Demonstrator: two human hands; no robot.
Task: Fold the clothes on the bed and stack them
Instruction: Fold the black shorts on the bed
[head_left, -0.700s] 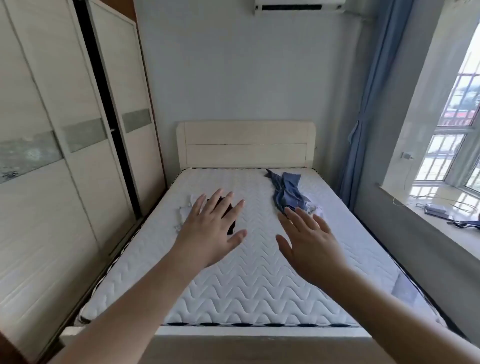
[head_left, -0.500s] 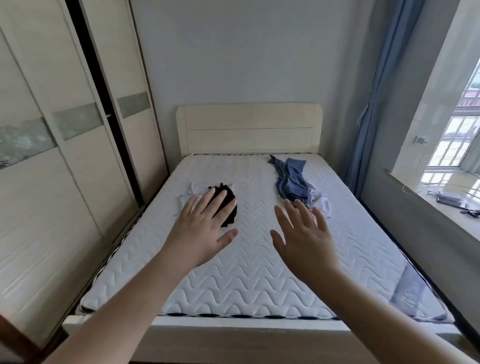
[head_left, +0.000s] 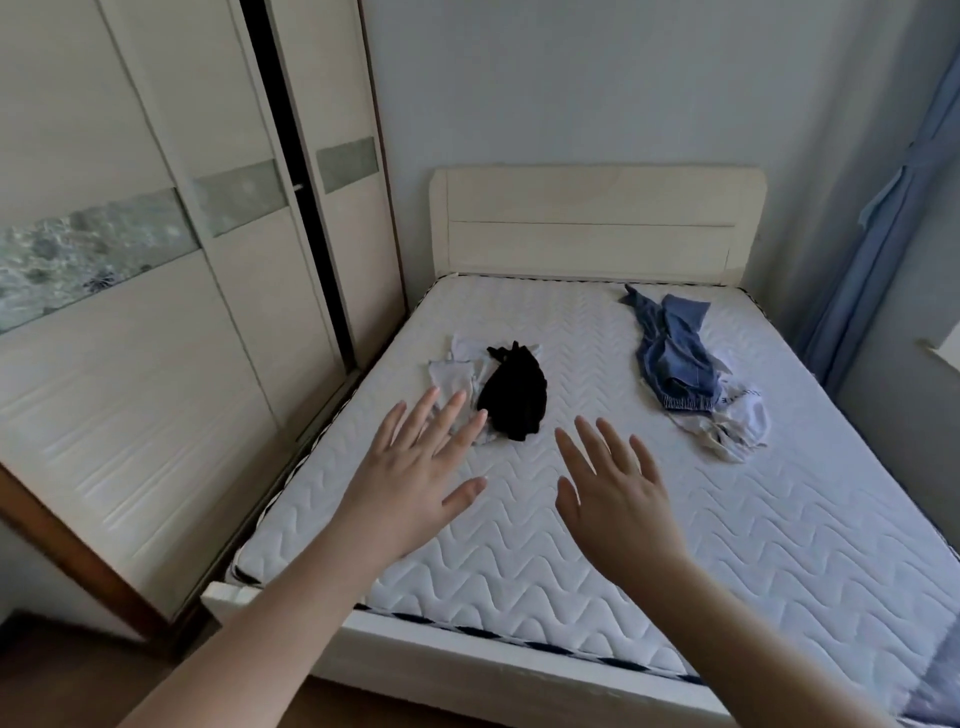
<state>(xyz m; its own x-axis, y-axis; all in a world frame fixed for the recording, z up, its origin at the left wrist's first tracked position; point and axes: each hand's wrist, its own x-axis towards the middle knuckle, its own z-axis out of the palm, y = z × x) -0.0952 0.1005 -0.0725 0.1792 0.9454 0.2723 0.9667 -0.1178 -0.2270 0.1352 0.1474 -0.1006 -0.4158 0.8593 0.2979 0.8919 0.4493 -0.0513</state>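
Both arms stretched out over the near half of a bare quilted mattress (head_left: 779, 545), palms down. Left hand (head_left: 415, 478) spread flat, fingers released and splayed, grasping nothing, fingertips overlapping in view the near edge of the left pile. Right hand (head_left: 613, 499) likewise spread wide and empty, just right of the left hand, the two apart.

Left pile, towards the left side of the mattress around mid-length: crumpled black garment (head_left: 514, 397) lying partly on a pale white garment (head_left: 454, 376) that shows at its left and far side. Right pile, towards the far right: blue garment (head_left: 675, 353) strewn lengthwise from near the headboard (head_left: 597, 228), its near end resting on a rumpled white garment with dark lettering (head_left: 737, 421). The two piles well apart, nothing folded or stacked.

Sliding-door wardrobe (head_left: 156, 312) along the left wall, blue curtain (head_left: 883, 260) at far right.
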